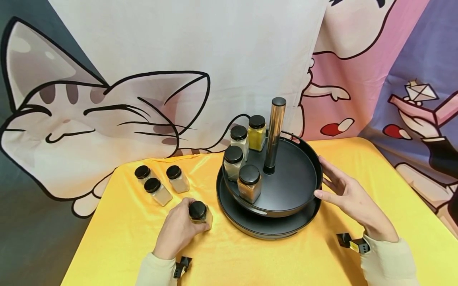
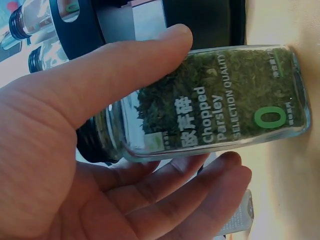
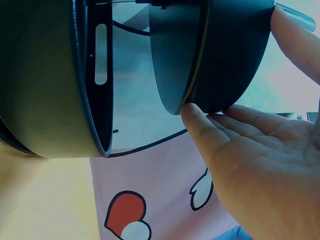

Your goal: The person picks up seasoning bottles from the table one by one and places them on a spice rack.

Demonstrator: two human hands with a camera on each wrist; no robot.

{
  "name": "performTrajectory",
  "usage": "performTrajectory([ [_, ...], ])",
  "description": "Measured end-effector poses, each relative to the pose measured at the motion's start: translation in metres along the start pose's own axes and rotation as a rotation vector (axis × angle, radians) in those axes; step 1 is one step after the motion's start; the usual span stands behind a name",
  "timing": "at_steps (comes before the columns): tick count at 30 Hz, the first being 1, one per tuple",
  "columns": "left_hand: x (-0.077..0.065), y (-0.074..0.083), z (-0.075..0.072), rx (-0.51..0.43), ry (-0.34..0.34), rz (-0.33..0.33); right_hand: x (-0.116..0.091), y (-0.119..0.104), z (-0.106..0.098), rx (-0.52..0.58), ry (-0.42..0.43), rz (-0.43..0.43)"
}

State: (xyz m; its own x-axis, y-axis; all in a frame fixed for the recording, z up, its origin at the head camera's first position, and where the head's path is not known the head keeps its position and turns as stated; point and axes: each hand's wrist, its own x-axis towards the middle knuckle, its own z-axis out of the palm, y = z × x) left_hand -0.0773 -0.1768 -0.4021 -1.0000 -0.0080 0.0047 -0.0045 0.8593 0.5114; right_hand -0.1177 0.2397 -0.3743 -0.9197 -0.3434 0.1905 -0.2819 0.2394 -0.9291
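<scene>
Parsley jar [image 1: 204, 223], just left of the two-tier rack [image 1: 291, 182], likely light, stiff, slick, breakable glass; best held by its flat sides, below the black lid [image 1: 198, 209]. It sits between thumb and fingers of the left grip [image 1: 179, 228], pinching it; can't tell if lifted off the counter [image 1: 268, 262]. Right grip [image 1: 345, 194] spread, fingertips touching the rack's right side.

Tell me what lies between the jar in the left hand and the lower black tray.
In the head view, only bare yellow cloth shows between the jar and the lower black tray.
</scene>
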Motion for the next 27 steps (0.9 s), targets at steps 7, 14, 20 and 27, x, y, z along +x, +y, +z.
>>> performTrajectory([
  [7,0.0,-0.0003,0.0013,-0.007,-0.001,-0.027,-0.0004,-0.0012,0.0004,-0.007,-0.007,0.001],
  [14,-0.001,0.001,0.0003,-0.014,0.031,-0.02,0.0001,-0.0004,0.0016,-0.014,-0.007,0.016],
  [20,-0.002,0.0033,-0.0016,-0.015,0.045,-0.019,0.0002,-0.0006,0.0014,-0.014,-0.005,0.009],
  [27,-0.0031,0.0057,-0.0042,-0.031,0.057,-0.018,-0.0003,-0.0001,0.002,-0.02,-0.002,0.024],
])
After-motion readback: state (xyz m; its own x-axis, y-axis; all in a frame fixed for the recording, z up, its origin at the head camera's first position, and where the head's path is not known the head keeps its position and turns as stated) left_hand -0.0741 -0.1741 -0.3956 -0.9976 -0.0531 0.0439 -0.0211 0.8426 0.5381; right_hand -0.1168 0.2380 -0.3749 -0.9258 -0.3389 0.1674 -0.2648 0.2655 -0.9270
